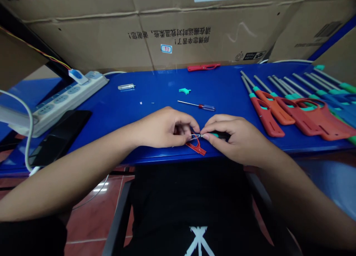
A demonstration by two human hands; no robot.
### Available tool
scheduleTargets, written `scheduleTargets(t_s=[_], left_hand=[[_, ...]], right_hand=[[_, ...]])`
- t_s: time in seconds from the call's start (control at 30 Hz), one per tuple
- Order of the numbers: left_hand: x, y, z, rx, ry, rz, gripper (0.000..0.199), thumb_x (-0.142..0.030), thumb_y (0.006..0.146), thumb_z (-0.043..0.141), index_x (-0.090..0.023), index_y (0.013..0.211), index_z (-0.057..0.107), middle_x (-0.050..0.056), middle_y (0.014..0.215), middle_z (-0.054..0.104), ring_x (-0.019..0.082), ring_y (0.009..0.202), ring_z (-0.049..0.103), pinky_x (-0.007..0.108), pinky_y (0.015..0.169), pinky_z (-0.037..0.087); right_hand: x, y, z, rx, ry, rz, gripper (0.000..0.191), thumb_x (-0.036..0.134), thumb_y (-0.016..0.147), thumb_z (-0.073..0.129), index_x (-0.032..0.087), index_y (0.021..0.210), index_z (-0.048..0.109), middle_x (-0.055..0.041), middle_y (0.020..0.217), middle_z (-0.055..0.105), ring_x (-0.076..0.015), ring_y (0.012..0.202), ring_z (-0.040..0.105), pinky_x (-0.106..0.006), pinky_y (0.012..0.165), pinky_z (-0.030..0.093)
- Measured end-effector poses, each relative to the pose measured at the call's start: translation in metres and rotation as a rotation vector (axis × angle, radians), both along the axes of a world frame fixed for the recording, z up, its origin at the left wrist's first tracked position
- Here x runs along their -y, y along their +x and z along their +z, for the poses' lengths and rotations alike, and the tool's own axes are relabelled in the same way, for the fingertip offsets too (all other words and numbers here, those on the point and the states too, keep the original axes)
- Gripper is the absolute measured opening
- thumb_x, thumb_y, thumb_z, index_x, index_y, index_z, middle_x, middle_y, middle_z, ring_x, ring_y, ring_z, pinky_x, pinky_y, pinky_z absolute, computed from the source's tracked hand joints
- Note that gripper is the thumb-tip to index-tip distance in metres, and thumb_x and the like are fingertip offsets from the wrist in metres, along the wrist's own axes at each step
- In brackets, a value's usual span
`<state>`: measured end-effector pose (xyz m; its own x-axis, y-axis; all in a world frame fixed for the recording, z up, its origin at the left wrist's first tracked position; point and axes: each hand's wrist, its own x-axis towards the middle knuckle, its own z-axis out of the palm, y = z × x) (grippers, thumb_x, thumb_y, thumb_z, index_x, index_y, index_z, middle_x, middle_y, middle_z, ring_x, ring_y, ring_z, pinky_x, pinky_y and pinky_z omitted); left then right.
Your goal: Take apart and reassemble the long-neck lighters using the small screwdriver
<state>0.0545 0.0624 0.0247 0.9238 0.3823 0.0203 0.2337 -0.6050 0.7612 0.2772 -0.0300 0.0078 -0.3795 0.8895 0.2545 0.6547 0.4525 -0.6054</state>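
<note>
My left hand (pixel 169 130) is closed, its thumb and fingertips pinched at a thin pale wire (pixel 195 135). My right hand (pixel 236 137) is also closed, gripping a lighter part with a green collar (pixel 213 135); most of it is hidden by the fingers. The wire runs across the small gap between my hands. Under my fingertips, by the table's front edge, lies a red lighter casing half (pixel 198 148), partly covered by my left hand. Just beyond my hands rest a screwdriver (pixel 205 107) with a clear red handle and a green lighter trigger (pixel 184 91).
Several assembled long-nosed lighters (pixel 304 115) lie at the right. Another red casing piece (pixel 204 67) is at the back, before a cardboard box (pixel 97 44). A clear fuel tank (pixel 126 87) sits back left. Further left are a power strip (pixel 61 100) and a black phone (pixel 61 137).
</note>
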Motion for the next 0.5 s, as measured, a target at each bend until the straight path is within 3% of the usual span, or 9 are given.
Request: scheduleTargets(t_s=[0.07,0.23,0.5], left_hand=[[-0.003,-0.001,0.001,0.020,0.003,-0.009,0.032,-0.009,0.082,0.064,-0.017,0.113,0.068,0.001,0.086,0.076,0.008,0.068,0.070,0.016,0.061,0.052],[-0.003,-0.001,0.003,0.038,0.180,-0.072,0.025,-0.014,0.081,0.069,-0.018,0.106,0.072,0.003,0.090,0.074,0.011,0.076,0.069,0.020,0.069,0.054],[0.004,0.006,-0.003,0.028,0.226,-0.087,0.024,-0.007,0.080,0.061,-0.018,0.098,0.073,0.000,0.082,0.073,0.009,0.069,0.066,0.019,0.064,0.050]], right_hand=[[-0.002,0.000,-0.002,-0.003,0.000,0.004,0.016,0.021,0.092,0.060,0.021,0.094,0.075,-0.0027,0.094,0.072,-0.0145,0.086,0.066,-0.028,0.079,0.050],[-0.001,-0.001,-0.003,-0.011,-0.025,0.002,0.015,0.022,0.092,0.060,0.022,0.094,0.074,-0.0029,0.094,0.071,-0.0151,0.086,0.066,-0.029,0.079,0.051],[0.010,-0.002,-0.001,0.014,-0.057,-0.029,0.017,0.021,0.092,0.058,0.024,0.095,0.075,-0.0026,0.095,0.069,-0.0155,0.087,0.064,-0.030,0.080,0.050]])
